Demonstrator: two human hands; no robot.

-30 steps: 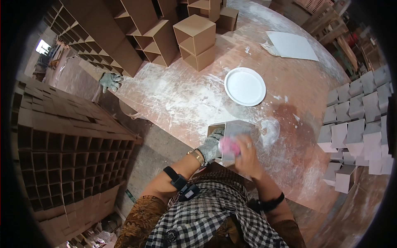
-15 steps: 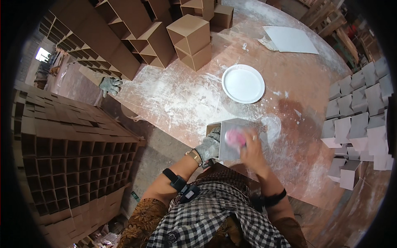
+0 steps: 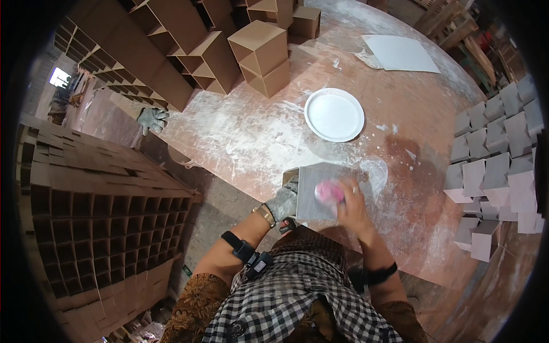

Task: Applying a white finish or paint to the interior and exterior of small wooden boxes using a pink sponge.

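Note:
A small open-sided box (image 3: pixel 318 186), coated grey-white on top, rests at the near edge of a brown worktable (image 3: pixel 423 143). My left hand (image 3: pixel 284 201), in a grey knit glove, grips the box's left side. My right hand (image 3: pixel 353 201) is bare and presses a pink sponge (image 3: pixel 329 192) onto the box's top face. A white round plate (image 3: pixel 334 114) sits on the table just beyond the box, among white powdery smears.
Several plain brown boxes (image 3: pixel 263 54) are stacked at the table's far side. Grey-white coated boxes (image 3: pixel 494 171) crowd the right edge. A white sheet (image 3: pixel 400 52) lies at the far right. A spare grey glove (image 3: pixel 151 119) lies at the left edge. Tall box stacks (image 3: pixel 97 211) stand left.
The pink sponge in my right hand has slid a little to the right across the box's top. My left hand has kept its grip on the box.

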